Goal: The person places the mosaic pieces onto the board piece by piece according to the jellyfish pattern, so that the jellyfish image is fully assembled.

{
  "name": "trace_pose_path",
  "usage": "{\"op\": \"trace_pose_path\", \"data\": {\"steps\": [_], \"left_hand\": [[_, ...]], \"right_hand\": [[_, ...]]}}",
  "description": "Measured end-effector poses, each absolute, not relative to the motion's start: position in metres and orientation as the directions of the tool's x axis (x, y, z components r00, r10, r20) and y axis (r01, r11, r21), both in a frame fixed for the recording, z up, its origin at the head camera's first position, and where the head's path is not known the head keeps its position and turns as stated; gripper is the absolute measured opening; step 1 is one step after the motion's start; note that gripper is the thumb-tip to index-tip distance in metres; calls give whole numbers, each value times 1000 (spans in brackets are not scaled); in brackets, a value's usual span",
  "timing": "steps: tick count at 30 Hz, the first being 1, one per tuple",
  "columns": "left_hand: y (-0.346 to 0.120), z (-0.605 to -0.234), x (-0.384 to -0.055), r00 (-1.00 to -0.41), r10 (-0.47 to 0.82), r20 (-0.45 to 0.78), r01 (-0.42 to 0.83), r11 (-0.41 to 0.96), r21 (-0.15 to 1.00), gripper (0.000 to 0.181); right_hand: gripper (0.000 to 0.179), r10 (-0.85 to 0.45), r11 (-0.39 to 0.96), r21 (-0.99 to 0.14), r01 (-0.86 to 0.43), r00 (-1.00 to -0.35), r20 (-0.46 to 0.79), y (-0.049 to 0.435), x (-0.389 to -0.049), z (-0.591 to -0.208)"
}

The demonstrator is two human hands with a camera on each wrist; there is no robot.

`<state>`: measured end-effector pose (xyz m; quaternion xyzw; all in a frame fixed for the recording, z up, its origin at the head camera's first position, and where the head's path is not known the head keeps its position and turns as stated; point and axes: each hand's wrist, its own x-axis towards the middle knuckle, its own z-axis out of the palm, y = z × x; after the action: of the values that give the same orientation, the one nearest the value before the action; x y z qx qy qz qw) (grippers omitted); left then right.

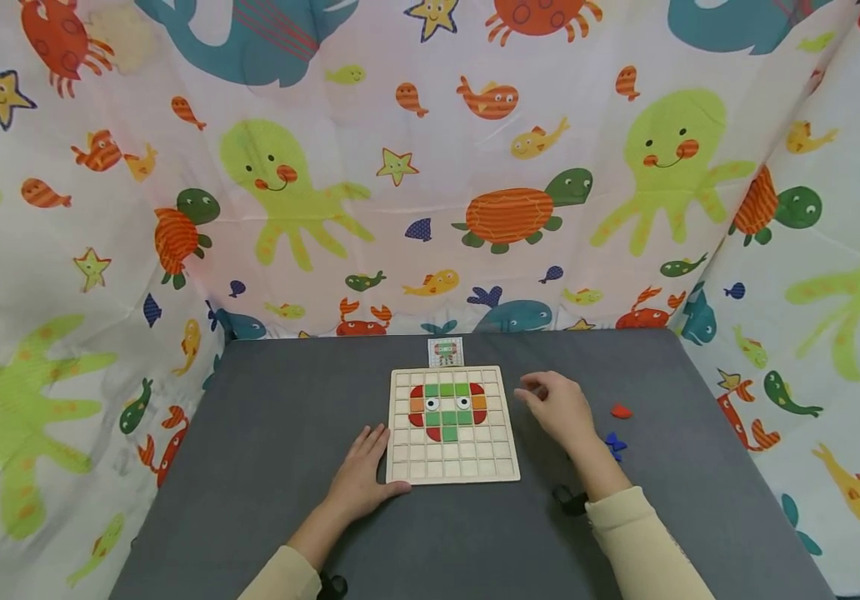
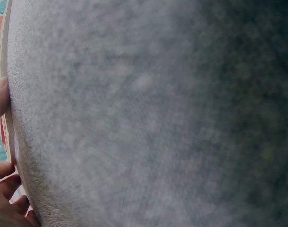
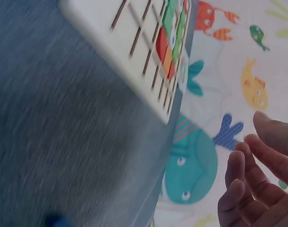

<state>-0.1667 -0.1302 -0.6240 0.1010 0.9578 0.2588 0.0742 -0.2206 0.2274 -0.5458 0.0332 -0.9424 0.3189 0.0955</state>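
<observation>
A pale wooden grid board (image 1: 486, 467) lies flat on the table. On its upper part, green squares (image 1: 448, 433), red rounded pieces (image 1: 433, 434), orange pieces (image 1: 417, 406) and two white eye pieces (image 1: 463, 403) form a face-like pattern. My left hand (image 1: 358, 477) rests at the board's lower left corner, thumb along the near edge and fingers at the left side. Just right of the board hovers my right hand (image 1: 561, 410), fingers loosely bent. The right wrist view shows nothing between the fingers of that hand (image 3: 259, 184).
A small picture card (image 1: 446, 352) touches the board's far edge. Right of my right forearm lie a red piece (image 1: 621, 411) and several blue pieces (image 1: 614, 447). A sea-animal curtain (image 1: 400, 225) encloses the grey table (image 1: 287, 400) at the back and sides.
</observation>
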Motion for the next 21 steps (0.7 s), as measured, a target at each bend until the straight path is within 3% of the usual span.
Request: {"op": "trace_pose_path", "data": {"steps": [10,21], "left_hand": [[-132,-627,-169,-968,229,-97,149,846,511,109],[-132,-625,-169,-967,229,-107,144,848,510,109]], "right_hand": [[39,133,833,-553,-3,-969,206,286,-211,-551],[64,367,795,-518,316,-930,-5,339,-207,-576]]}}
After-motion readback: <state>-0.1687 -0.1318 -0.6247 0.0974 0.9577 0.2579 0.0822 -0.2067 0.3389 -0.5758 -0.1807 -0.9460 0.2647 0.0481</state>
